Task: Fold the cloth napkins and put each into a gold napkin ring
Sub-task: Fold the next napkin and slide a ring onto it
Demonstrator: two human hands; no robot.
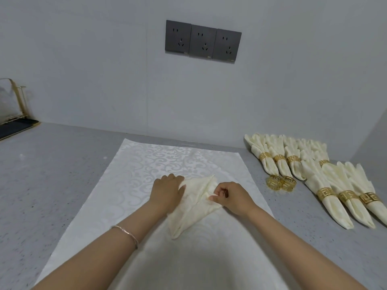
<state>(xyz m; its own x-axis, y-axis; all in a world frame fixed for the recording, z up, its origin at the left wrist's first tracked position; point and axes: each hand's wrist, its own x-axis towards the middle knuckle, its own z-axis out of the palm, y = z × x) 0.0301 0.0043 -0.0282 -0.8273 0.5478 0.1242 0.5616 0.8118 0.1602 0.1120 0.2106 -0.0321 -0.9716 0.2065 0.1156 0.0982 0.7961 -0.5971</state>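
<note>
Head camera, looking down the forearms: cream napkin [194,206] sits at the middle of a white patterned cloth [144,164] spread across the grey speckled worktop [52,174]. It's folded into a long pointed shape, narrow tip toward the person, wider end pointing away, with a crease running down its length.

Left hand [167,191] lies palm down on the napkin's left flap, fingers laid over the edge and pressing it flat. There's a thin bracelet [127,235] further down that forearm. Right hand [232,195] is on the opposite side, thumb and fingers curled and pinching the right flap close to the centre crease. So both hands are on the same napkin, close together but not touching, the crease between them.

Off to the right, past the cloth's edge, two loose gold rings [281,182] stand side by side on the worktop, touching each other. Just behind and beside them are the finished napkins [345,197], each cinched in a gold ring with a fret pattern. One group lies near the wall, and three more lie nearer the person, tips pointing down and to the right.

On the wall [83,70] straight ahead, three dark sockets [203,41] in a row. Far left, a gold wire rack [14,105] on a dark base, partly cut off by the frame.
</note>
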